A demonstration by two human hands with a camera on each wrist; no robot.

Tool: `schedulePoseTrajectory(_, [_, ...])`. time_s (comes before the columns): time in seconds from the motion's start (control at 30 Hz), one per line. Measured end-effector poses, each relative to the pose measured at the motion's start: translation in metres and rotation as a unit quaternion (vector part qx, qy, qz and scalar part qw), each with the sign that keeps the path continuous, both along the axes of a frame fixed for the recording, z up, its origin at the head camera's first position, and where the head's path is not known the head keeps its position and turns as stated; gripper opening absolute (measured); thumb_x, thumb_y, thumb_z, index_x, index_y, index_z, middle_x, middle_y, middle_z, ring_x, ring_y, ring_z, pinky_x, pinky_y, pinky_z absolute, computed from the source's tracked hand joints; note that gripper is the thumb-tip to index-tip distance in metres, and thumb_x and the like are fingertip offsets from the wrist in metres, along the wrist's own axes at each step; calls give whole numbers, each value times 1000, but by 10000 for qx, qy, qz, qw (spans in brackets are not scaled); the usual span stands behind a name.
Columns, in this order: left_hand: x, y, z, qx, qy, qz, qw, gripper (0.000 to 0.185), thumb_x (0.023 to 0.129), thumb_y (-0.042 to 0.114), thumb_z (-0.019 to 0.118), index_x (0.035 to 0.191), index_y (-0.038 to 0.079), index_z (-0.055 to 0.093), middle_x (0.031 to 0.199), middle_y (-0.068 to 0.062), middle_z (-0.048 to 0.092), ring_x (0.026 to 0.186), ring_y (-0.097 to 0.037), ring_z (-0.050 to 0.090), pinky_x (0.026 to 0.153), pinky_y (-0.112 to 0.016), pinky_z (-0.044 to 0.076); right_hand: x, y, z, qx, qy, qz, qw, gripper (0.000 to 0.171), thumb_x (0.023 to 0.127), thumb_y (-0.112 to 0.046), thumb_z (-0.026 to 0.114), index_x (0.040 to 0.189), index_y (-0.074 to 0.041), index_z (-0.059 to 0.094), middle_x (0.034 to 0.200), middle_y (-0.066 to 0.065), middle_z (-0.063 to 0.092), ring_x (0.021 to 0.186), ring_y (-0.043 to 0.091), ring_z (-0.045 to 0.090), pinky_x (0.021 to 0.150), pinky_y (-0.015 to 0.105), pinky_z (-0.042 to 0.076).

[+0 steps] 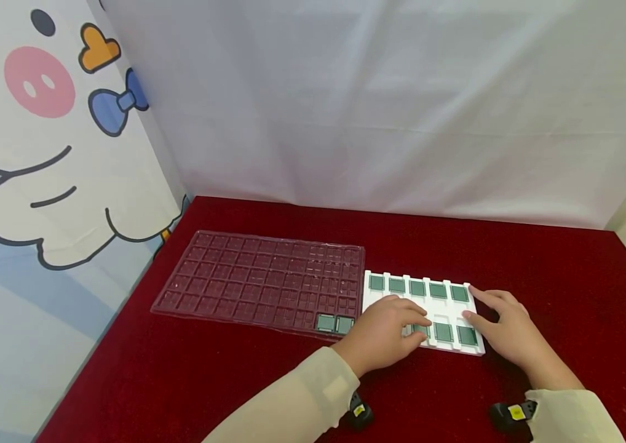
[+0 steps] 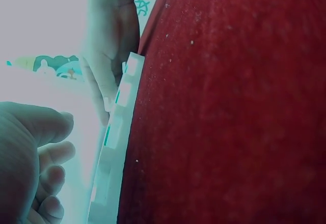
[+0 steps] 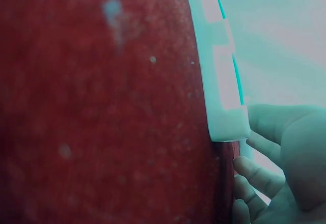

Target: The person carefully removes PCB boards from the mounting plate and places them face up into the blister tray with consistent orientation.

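The white tray (image 1: pixel 448 309) lies flat on the red cloth (image 1: pixel 180 381), with green chips (image 1: pixel 438 290) in two rows; five show in the far row. The left hand (image 1: pixel 387 329) is over its near side, thumb and fingers bent and apart, with nothing seen in its grip. The right hand (image 1: pixel 507 323) is loosely open at the tray's right end, its thumb and a finger touching the edge. Just to the left is a big clear tray (image 1: pixel 252 277) with lots of little pockets. Two more chips sit in its near right corner. Close up, the cloth has tiny pale specks. Behind it hangs a white sheet (image 1: pixel 401 111) with soft folds. On the left is a big cartoon (image 1: pixel 86 209) with a pink snout (image 1: pixel 39 64) and a blue bow (image 1: pixel 105 112).
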State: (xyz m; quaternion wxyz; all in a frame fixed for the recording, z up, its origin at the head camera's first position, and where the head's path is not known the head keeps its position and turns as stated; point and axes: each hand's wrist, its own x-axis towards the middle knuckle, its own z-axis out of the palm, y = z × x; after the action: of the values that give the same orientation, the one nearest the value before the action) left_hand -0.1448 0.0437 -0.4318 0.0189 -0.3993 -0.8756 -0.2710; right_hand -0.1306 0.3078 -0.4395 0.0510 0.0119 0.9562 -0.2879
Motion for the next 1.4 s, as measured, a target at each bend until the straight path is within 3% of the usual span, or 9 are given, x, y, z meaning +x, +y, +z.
schedulePoseTrajectory(0.5, [-4, 4, -8, -155, 39, 31, 9999, 23, 98, 26, 72, 119, 21, 80, 123, 10, 71, 116, -5, 61, 107, -16, 40, -1, 0, -2, 15, -3, 15, 10000, 69, 99, -29, 69, 155, 0, 42, 146, 35, 39, 128, 57, 36, 99, 76, 38])
schedulePoseTrajectory(1.0, [-6, 10, -15, -477, 331, 59, 9983, 19, 95, 24, 75, 112, 21, 81, 117, 10, 72, 111, -6, 64, 102, -15, 44, -2, 1, -2, 11, -46, 25, 10000, 69, 100, -31, 68, 156, 0, 41, 147, 35, 37, 129, 57, 36, 100, 77, 37])
schedulePoseTrajectory(1.4, [-1, 18, -12, -826, 362, 487, 9947, 18, 92, 21, 75, 108, 25, 82, 107, 16, 72, 103, -2, 64, 95, -15, 47, -2, 1, -2, -52, -87, 6, 9999, 70, 100, -31, 68, 156, 0, 40, 147, 35, 36, 129, 57, 35, 101, 76, 37])
